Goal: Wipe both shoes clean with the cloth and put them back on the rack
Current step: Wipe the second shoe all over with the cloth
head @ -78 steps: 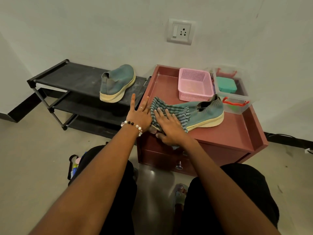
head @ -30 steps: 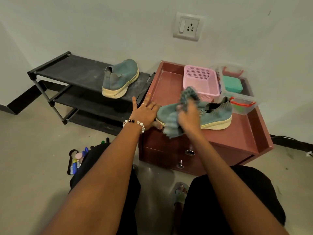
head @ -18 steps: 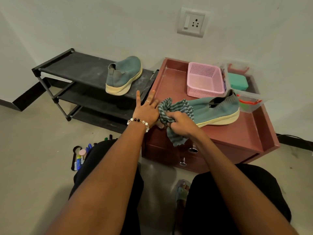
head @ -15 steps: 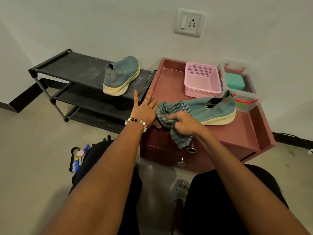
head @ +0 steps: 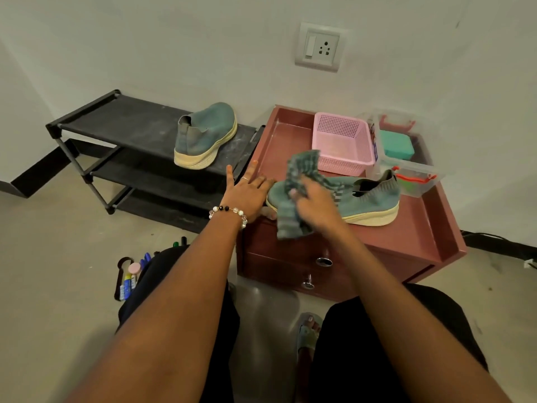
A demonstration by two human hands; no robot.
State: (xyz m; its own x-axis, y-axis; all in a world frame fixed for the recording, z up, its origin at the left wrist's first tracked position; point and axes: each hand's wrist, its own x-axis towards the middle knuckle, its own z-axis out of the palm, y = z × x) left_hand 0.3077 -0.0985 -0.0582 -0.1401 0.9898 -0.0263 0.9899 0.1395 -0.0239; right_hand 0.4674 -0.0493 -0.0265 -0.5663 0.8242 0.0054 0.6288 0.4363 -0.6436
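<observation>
Cloth (head: 293, 187) in right hand (head: 315, 205), bunched

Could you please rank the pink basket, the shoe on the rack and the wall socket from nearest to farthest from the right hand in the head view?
From the right hand, which holds the cloth:
1. Pink basket, just behind the hand on the cabinet top.
2. Shoe on the rack, off to the left on the top shelf.
3. Wall socket, high on the wall behind.
</observation>
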